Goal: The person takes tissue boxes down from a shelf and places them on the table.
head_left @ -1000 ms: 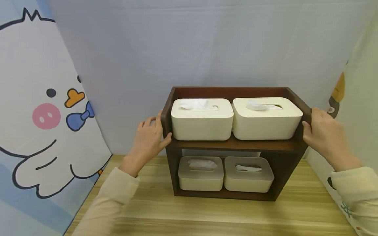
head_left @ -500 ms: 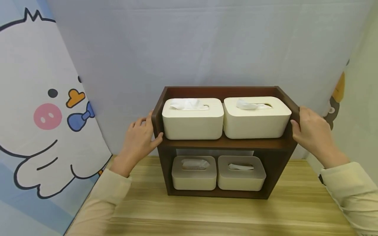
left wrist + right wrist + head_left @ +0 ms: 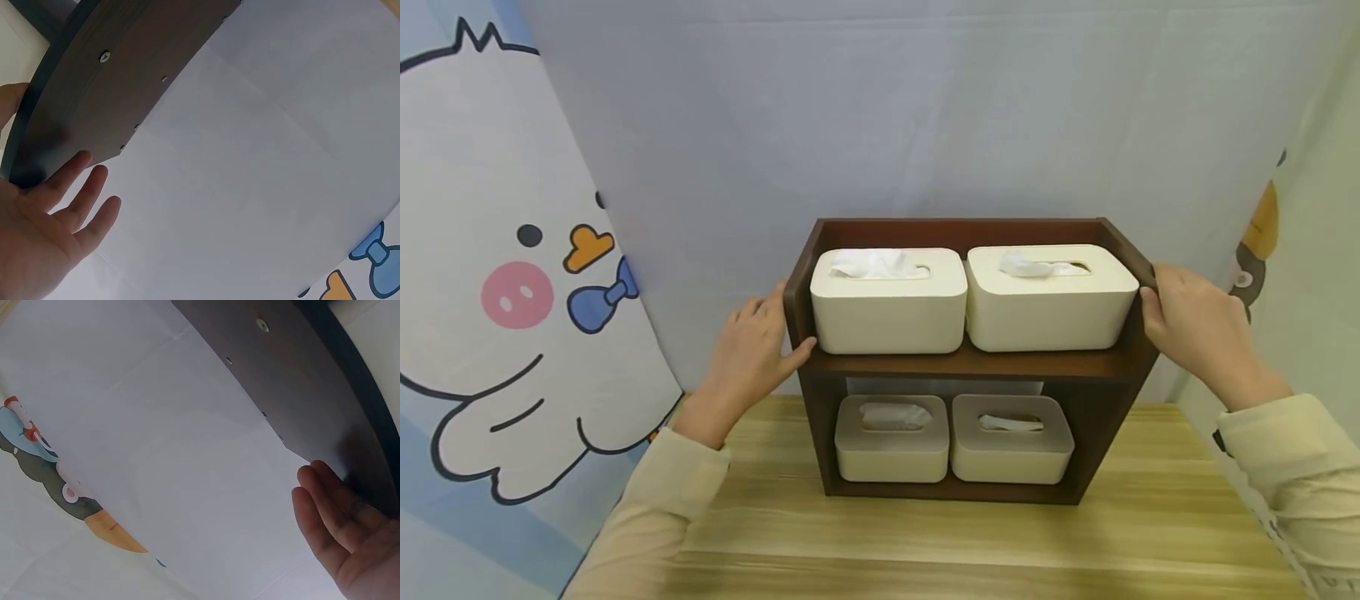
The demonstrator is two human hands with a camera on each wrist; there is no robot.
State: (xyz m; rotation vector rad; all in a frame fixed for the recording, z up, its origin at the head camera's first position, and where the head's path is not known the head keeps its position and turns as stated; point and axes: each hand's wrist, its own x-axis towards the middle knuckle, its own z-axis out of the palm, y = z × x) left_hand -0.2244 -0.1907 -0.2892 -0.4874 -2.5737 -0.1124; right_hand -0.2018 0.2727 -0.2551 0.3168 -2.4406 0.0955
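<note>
A dark brown two-tier wooden shelf (image 3: pixel 970 365) stands upright on the table, held at both sides. My left hand (image 3: pixel 748 350) grips its left side panel, thumb at the front edge. In the left wrist view the other fingers (image 3: pixel 97 225) spread along the outer face. On the opposite panel (image 3: pixel 300 381), my right hand (image 3: pixel 1202 325) holds the upper edge, thumb inside and fingers outside. Cream tissue boxes fill both tiers: upper left (image 3: pixel 889 321), upper right box (image 3: pixel 1048 321), lower left box (image 3: pixel 891 460) and lower right box (image 3: pixel 1011 460). White tissue shows in each slot.
The wood-grain table (image 3: pixel 925 542) extends in front of the shelf. A pale grey cloth wall (image 3: pixel 962 117) rises behind it. To the left is a panel with a cartoon duck (image 3: pixel 520 217); a light printed panel (image 3: pixel 1315 275) borders the right side.
Both hands and the shelf with its tissue boxes have shifted left over the table, mostly in the earlier half second. Since then they have hardly moved.
</note>
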